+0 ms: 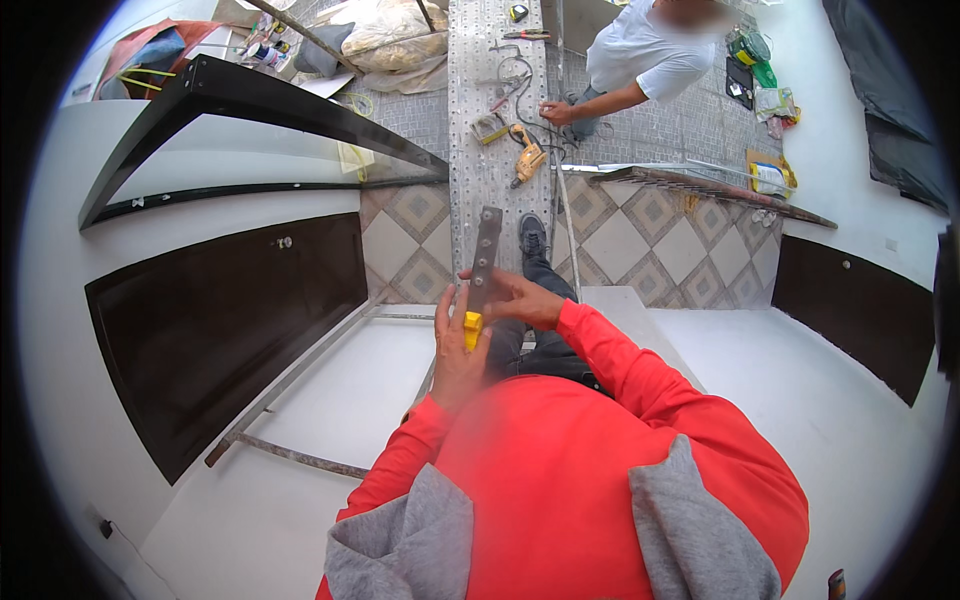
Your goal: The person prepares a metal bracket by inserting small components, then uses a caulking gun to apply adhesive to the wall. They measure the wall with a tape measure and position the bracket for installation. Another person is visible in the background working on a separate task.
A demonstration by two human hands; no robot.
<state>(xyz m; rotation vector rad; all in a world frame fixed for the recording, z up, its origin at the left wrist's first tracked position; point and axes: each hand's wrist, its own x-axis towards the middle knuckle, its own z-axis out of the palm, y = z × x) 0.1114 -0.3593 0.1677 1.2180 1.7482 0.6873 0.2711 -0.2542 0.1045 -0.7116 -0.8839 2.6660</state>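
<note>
Both hands meet in front of my red-sleeved body, above the metal scaffold plank (475,105). My right hand (525,302) is closed round the lower part of a flat dark metal bar (486,245) with a row of bolt heads or holes along it. The bar points away from me, nearly upright in the view. In my left hand (457,345) is a small yellow tape measure (472,328), close to the bar's near end; its far side is hidden by the fingers. Further along the plank lies an orange power drill (528,160) with a dark cord.
A co-worker (640,60) in a white shirt reaches over the plank's right side. Pliers (527,35) lie at its far end. A black metal frame (270,110) juts in from the left. Scaffold tubes (300,455) run below left, and a dark canopy edge (710,190) crosses at right.
</note>
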